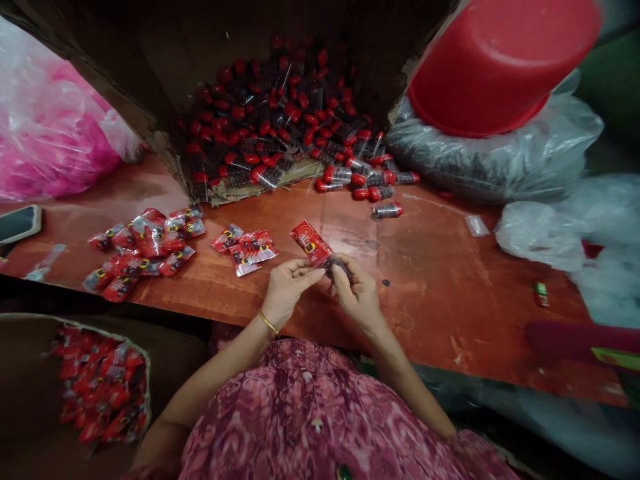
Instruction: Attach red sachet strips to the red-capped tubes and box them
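Observation:
Above the table's front edge, my left hand (pixel 293 290) pinches the lower end of a printed red sachet (pixel 311 241), which slants up and to the left. My right hand (pixel 356 292) is closed at the same end, around a small dark-filled container (pixel 331 263) that is mostly hidden by my fingers. The container meets the sachet's lower end; whether it is inside cannot be told. Just left of my hands lie several flat red sachets (pixel 255 247). Farther left is a pile of filled red sachets (pixel 150 237).
A large cardboard box (pixel 173 163) lies open towards me, with many red-capped clear bottles (pixel 280 113) spilling out. A red tub (pixel 500 67) sits on a plastic bag (pixel 505 157) at right. A phone (pixel 20 225) is far left; a carton of filled sachets (pixel 103 387) stands below.

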Motion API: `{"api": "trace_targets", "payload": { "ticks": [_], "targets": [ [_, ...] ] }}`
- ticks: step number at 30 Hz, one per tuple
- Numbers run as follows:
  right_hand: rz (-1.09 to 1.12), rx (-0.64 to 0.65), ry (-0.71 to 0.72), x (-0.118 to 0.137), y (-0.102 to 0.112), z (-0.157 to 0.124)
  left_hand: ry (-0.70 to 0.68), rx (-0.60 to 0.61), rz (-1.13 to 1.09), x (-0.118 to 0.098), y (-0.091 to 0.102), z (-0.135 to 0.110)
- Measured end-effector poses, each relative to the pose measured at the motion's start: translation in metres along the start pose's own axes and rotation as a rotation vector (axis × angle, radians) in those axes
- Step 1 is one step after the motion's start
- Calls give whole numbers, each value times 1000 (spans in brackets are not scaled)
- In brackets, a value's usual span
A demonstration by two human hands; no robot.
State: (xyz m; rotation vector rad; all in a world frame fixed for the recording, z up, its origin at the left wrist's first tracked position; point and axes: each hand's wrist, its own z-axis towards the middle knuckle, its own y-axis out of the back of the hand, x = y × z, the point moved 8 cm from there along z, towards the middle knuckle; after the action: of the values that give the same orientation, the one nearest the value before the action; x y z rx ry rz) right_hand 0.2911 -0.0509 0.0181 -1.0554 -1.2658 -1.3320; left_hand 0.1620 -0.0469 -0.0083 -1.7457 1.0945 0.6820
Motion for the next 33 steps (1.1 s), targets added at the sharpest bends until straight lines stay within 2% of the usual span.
{"api": "trace_targets", "payload": {
  "ticks": [6, 9, 12, 17, 22, 24, 26, 28, 33],
  "targets": [
    [97, 94, -60, -8, -17, -2, -59, 75, 38, -6, 1, 4],
    [194, 33, -124, -13, -24, 0, -111, 58, 71, -6, -2, 4],
    [297, -30, -146, -15, -28, 4, -101, 53, 61, -5, -5, 5],
    [340, 20, -148, -16, -29, 6, -154, -47, 1, -19, 8, 7],
    [323, -75, -120, -12, -23, 7, -179, 67, 131, -20, 0, 3],
    [317, -77, -101, -7, -26, 8, -211, 54, 32, -23, 2, 3],
    [298, -48, -91, -2, -31, 9, -238, -32, -106, -25, 10, 4],
    [293, -19, -94, -2, -35, 11, -209, -80, -167, -23, 15, 7],
    [357, -3, -110, -12, -43, 24, -127, 11, -95, -16, 10, 13]
  ]
}}
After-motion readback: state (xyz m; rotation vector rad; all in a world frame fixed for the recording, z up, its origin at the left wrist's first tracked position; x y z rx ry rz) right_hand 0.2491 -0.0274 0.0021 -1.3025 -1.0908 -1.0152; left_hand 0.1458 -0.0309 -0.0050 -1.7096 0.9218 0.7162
